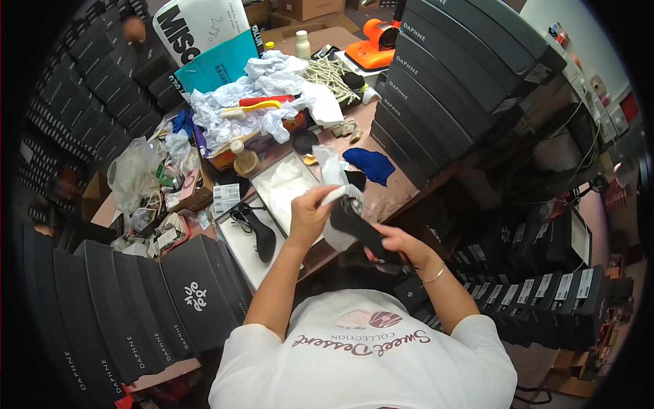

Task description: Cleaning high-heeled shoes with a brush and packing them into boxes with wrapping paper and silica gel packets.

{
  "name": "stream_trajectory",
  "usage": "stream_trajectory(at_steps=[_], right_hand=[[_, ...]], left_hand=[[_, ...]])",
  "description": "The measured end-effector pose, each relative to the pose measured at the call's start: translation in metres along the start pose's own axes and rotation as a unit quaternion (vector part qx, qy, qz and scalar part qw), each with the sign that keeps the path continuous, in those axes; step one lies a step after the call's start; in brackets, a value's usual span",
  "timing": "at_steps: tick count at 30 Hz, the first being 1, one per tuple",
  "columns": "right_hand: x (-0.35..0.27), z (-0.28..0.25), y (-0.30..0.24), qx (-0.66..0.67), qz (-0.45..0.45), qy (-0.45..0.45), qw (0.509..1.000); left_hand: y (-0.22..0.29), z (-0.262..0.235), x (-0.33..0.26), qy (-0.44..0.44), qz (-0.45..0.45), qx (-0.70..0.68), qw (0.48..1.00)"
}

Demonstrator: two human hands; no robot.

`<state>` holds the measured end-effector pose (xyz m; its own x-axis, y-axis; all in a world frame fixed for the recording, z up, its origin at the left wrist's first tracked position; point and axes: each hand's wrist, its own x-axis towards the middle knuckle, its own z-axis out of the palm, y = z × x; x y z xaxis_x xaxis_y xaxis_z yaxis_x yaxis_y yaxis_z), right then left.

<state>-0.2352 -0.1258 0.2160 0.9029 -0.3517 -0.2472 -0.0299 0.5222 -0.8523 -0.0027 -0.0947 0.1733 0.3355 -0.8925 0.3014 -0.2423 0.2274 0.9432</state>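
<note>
Held in front of my chest is a black shoe (355, 223), tilted with its sole side showing. My right hand (407, 249) is closed around its lower end. At the upper end, my left hand (311, 214) pinches white tissue paper (334, 194), which lies against the shoe and hangs down beside it. A second black heeled shoe (257, 233) with thin straps lies in an open white-lined box (240, 264) left of my left forearm. Beyond that is a shallow tray or lid with white paper (285, 178) in it.
Stacked dark shoe boxes (436, 82) rise at the far right; more boxes (136, 307) stand at the near left. Crumpled white paper (252, 88), a red-and-yellow-handled brush (262, 103), a glue bottle (245, 160), a blue cloth (370, 165) and an orange device (373, 46) crowd the table.
</note>
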Motion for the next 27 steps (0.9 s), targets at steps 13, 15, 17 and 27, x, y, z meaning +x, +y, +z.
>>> stream_trajectory(at_steps=[13, 15, 17, 27], right_hand=[[-0.015, -0.018, 0.056, 0.488, -0.013, -0.064, 0.87], [-0.018, -0.02, 0.06, 0.492, -0.021, -0.072, 0.868], [-0.021, -0.023, 0.059, 0.491, -0.019, -0.074, 0.868], [-0.032, -0.013, 0.04, 0.243, -0.069, 0.088, 0.963]], left_hand=[[-0.006, 0.021, -0.006, 0.062, -0.072, 0.023, 0.995], [-0.002, 0.031, -0.004, 0.063, -0.071, 0.008, 0.995], [-0.003, 0.036, -0.004, 0.046, -0.075, 0.006, 0.996], [0.076, 0.038, -0.037, -0.096, 0.204, 0.089, 0.97]])
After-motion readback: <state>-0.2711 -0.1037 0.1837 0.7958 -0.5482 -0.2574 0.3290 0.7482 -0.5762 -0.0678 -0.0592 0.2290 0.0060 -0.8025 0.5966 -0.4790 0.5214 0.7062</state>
